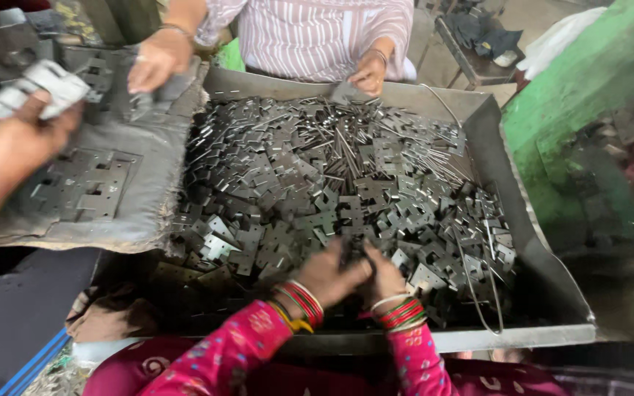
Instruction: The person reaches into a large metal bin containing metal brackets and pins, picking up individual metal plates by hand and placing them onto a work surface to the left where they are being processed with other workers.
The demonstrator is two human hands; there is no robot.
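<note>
My left hand (326, 274) and my right hand (384, 276) meet at the near side of a large pile of small flat metal plates (295, 183). Both wear red and gold bangles and pink patterned sleeves. Together the fingers close on a few dark metal plates (352, 251) held between the two hands, just above the pile. Thin metal pins (354, 150) lie mixed into the pile's far half. The pile fills a wide grey metal tray (508, 337).
A person in a striped shirt sits opposite, one hand (152, 62) on a grey cloth pad (111, 220), the other hand (368, 73) at the tray's far rim. Another person's hand (16, 139) at left holds a stack of light metal pieces (38, 88). A green wall (581, 110) stands at right.
</note>
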